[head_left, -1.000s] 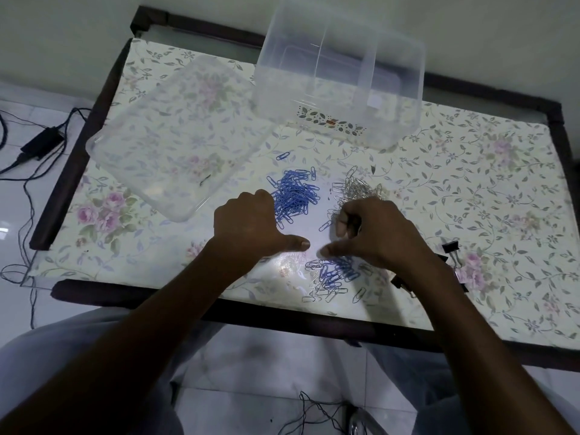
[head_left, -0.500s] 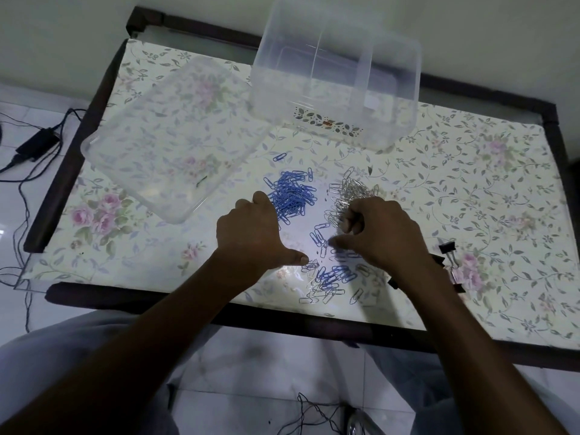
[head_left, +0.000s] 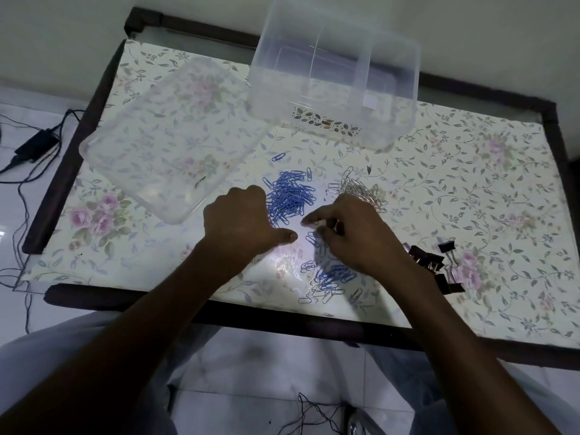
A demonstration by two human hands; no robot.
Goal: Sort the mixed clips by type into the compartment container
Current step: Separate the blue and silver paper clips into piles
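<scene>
Left hand [head_left: 240, 222] rested on floral table [head_left: 470, 189], fingers curled under, thumb stretched right; nothing seen held. Right hand [head_left: 354, 229] spread low over mixed clips [head_left: 328, 277], forefinger stretched left, other fingers bent; whether clip is pinched cannot be told. Blue paper clips [head_left: 288, 196] piled just beyond left hand; silver paper clips [head_left: 361, 189] beside them, partly hidden by right hand. Black binder clips [head_left: 433, 262] heaped near right wrist. Clear compartment container [head_left: 332, 86] stood at far edge; clear lid [head_left: 163, 139] laid to its left.

I see floral cloth [head_left: 470, 189] covering table [head_left: 314, 321]; black power adapter [head_left: 37, 145] with cables on tiled floor [head_left: 18, 309] off table's left edge.
</scene>
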